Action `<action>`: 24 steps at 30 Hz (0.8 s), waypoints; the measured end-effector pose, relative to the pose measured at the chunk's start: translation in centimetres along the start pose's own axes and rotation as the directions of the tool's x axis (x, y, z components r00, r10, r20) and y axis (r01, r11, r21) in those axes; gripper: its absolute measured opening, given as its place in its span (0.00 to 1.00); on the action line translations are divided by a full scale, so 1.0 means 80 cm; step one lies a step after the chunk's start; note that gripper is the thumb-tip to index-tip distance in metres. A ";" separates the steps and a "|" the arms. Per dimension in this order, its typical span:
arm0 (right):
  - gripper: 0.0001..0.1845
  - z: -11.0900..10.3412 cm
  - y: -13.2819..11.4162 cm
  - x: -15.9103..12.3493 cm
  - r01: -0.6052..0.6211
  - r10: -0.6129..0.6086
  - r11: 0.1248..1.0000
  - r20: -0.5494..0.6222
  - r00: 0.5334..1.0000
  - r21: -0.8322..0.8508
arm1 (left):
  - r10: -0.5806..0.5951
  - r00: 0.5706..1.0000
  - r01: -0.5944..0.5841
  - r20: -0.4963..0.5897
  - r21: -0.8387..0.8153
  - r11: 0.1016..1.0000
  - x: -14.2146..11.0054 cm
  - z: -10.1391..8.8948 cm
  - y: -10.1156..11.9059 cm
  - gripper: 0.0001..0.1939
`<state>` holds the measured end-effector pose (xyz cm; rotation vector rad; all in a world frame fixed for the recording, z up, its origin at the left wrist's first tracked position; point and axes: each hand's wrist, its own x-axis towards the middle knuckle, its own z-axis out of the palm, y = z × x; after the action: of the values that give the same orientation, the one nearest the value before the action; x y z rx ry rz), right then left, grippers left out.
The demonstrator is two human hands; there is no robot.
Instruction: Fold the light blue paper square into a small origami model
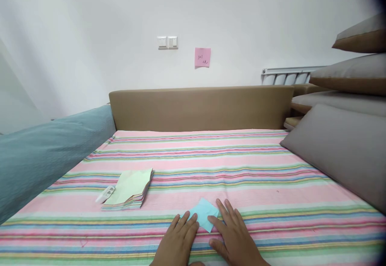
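Blue paper (202, 209): on striped sheet (193, 162)
Left hand (178, 237): touching blue paper's left side
Right hand (234, 232): touching its right side
Paper stack (132, 185): left of blue paper
Grey cushion (337, 149): right of blue paper

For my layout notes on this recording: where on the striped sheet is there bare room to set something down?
Two broad patches of striped sheet are bare: from the blue paper back to the brown backrest, and from the right hand across to the front grey cushion. Crowded: the blue paper, between left hand and right, and the paper stack.
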<state>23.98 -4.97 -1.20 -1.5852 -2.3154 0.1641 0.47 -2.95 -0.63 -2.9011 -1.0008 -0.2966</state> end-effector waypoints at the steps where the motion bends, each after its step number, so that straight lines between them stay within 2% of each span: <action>1: 0.31 -0.001 0.001 -0.001 -0.023 0.023 1.000 0.007 1.000 0.001 | 0.003 1.000 -0.003 -0.007 0.004 1.000 0.000 0.000 0.000 0.41; 7: 0.32 -0.008 0.009 -0.002 -0.114 0.115 0.993 0.048 0.992 -0.016 | 0.009 1.000 -0.009 -0.025 0.019 1.000 -0.001 0.001 -0.001 0.41; 13: 0.31 -0.007 0.014 -0.003 -0.165 0.166 0.986 0.018 0.986 -0.033 | 0.006 1.000 -0.006 -0.016 0.019 1.000 0.001 -0.001 -0.001 0.41; 16: 0.32 -0.008 0.020 -0.004 -0.191 0.190 0.981 -0.023 0.981 -0.035 | 0.006 1.000 -0.006 -0.007 0.013 1.000 0.002 -0.002 -0.001 0.41; 19: 0.31 -0.007 0.025 -0.003 -0.223 0.214 0.974 -0.141 0.967 -0.047 | 0.024 0.998 -0.023 -0.050 0.016 1.000 0.001 -0.001 -0.002 0.41; 22: 0.29 -0.002 0.022 0.003 -0.131 0.104 0.988 -0.269 0.957 -0.084 | 0.031 0.997 -0.029 -0.064 0.021 0.999 0.002 0.002 -0.002 0.41; 24: 0.30 0.003 0.013 0.010 0.018 -0.046 0.994 -0.263 0.964 -0.108 | 0.026 0.998 -0.025 -0.060 0.021 0.999 0.002 0.003 -0.002 0.41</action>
<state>24.53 -3.80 -1.52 -1.5125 -2.1692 -0.1717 0.52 -2.68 -0.82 -2.8660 -0.9520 -0.3674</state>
